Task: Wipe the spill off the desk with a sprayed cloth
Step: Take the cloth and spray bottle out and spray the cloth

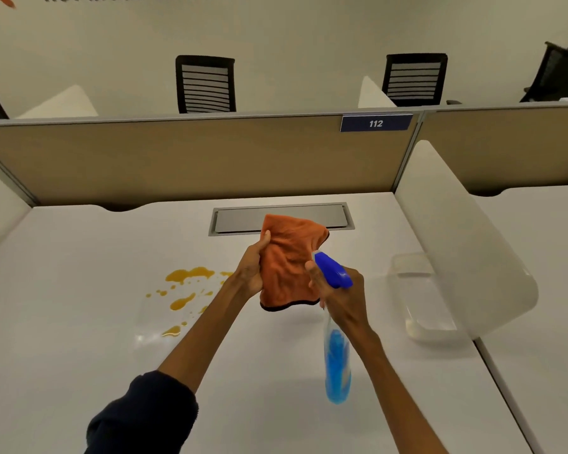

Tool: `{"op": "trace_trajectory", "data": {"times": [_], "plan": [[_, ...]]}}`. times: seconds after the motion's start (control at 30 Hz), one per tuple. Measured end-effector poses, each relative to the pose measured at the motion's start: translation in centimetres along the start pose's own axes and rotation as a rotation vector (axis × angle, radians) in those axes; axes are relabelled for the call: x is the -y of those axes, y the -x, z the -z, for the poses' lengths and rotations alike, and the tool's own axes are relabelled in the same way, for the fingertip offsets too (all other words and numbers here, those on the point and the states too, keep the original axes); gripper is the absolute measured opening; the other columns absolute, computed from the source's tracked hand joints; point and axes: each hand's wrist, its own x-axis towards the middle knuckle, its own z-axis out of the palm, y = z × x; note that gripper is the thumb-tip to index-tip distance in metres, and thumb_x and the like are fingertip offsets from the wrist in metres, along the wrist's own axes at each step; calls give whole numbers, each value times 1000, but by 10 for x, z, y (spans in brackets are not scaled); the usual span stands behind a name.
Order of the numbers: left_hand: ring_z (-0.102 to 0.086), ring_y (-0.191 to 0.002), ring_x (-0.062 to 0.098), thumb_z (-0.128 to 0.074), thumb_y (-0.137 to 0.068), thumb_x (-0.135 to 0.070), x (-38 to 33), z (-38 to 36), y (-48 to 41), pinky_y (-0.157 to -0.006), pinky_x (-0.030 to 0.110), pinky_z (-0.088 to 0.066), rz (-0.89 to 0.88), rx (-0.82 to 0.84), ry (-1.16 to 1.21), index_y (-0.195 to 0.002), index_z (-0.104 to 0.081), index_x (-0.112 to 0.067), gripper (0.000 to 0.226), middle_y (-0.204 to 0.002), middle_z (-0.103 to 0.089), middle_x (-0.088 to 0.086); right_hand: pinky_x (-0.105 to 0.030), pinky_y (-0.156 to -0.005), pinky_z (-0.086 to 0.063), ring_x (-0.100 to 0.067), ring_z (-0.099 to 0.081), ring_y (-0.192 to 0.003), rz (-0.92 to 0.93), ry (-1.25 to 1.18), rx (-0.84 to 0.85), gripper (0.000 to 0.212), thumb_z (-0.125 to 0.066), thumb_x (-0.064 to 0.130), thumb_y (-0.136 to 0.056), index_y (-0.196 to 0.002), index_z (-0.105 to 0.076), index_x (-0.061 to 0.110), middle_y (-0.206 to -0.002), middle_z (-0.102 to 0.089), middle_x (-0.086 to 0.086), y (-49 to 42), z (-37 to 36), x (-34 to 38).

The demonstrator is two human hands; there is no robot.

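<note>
The left hand (251,273) grips the cloth (289,263) above the table (79,322); the right hand (338,290) grips the bottle (336,365), spraying; next, wipe the spill (186,290) at left.

Blue plate (375,123) on the partition, white "112", wall lettering (cut off) unreadable

I see the orange cloth (291,263) with its dark hem held up above the white table (79,322), hanging crumpled. The spray bottle (336,352), blue-headed with blue liquid inside, tilts its nozzle against the cloth. The orange spill (186,290) lies in scattered puddles left of them.
</note>
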Motion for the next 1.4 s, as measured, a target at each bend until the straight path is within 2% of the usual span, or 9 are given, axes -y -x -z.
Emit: {"op": "trace_trajectory", "data": {"times": [0.1, 0.23, 0.4, 0.5, 0.67, 0.9, 1.1, 1.2, 1.4], "plan": [[-73, -99, 31, -48, -95, -52, -2, 6, 4, -75, 43, -61, -6, 28, 40, -119, -61, -14, 47, -110, -74, 13, -23, -58, -53, -14, -58, -52, 3, 70, -20, 47, -59, 61, -76, -75, -63, 14, -58, -63, -6, 0, -6, -4], [-73, -99, 32, -48, -95, -52, -3, 10, 5, -75, 44, -61, -10, 38, 62, -117, -61, -14, 46, -108, -75, 13, -16, -54, -42, -11, -53, -49, 15, 171, -94, 47, -54, 65, -74, -74, -57, 19, -52, -51, 6, 3, -7, -10], [-70, -105, 34, -50, -94, -52, -4, 15, 7, -82, 47, -60, -20, 41, 79, -119, -61, -14, 47, -114, -73, 15, -17, -54, -46, -16, -60, -50, 0, 156, -122, 45, -53, 72, -75, -66, -54, 28, -51, -56, 5, 9, -4, -15], [-68, -109, 35, -54, -93, -52, -4, 17, 8, -85, 49, -58, -18, 31, 99, -120, -62, -12, 49, -118, -71, 17, -20, -53, -48, -12, -57, -46, -31, 95, -155, 42, -63, 65, -79, -57, -56, 30, -45, -53, 12, 5, 4, -16], [-72, -102, 33, -52, -95, -49, -2, 17, 9, -80, 47, -60, -16, 41, 134, -119, -62, -11, 46, -110, -74, 15, -19, -55, -47, -11, -56, -46, -13, 116, -204, 31, -64, 49, -85, -64, -52, 30, -48, -53, 9, 2, 10, -27], [-72, -101, 31, -51, -96, -47, -10, 11, 10, -77, 45, -61, -10, 33, 174, -122, -62, -9, 48, -113, -73, 15, -15, -51, -36, -7, -48, -43, -15, 237, -199, 41, -51, 67, -76, -58, -40, 33, -45, -44, 15, 12, 11, -33], [-68, -108, 33, -48, -96, -50, -15, 9, 11, -84, 48, -58, -29, 6, 164, -133, -55, -10, 55, -124, -67, 16, -21, -60, -52, -11, -60, -51, -13, 158, -100, 39, -54, 65, -78, -66, -60, 29, -54, -59, 13, 18, 10, -36], [-66, -110, 34, -44, -98, -51, -15, 8, 13, -83, 48, -58, -33, 14, 169, -135, -52, -10, 56, -125, -65, 16, -21, -59, -52, -12, -59, -51, 24, 174, -60, 49, -53, 66, -77, -73, -66, 18, -57, -62, 5, 26, 4, -36], [-70, -104, 33, -41, -99, -50, -17, 12, 13, -78, 49, -60, -49, 33, 189, -132, -53, -10, 53, -118, -70, 15, -15, -50, -38, -10, -46, -40, 74, 291, -78, 41, -55, 63, -79, -55, -40, 33, -45, -41, 19, 32, 1, -33]]}}
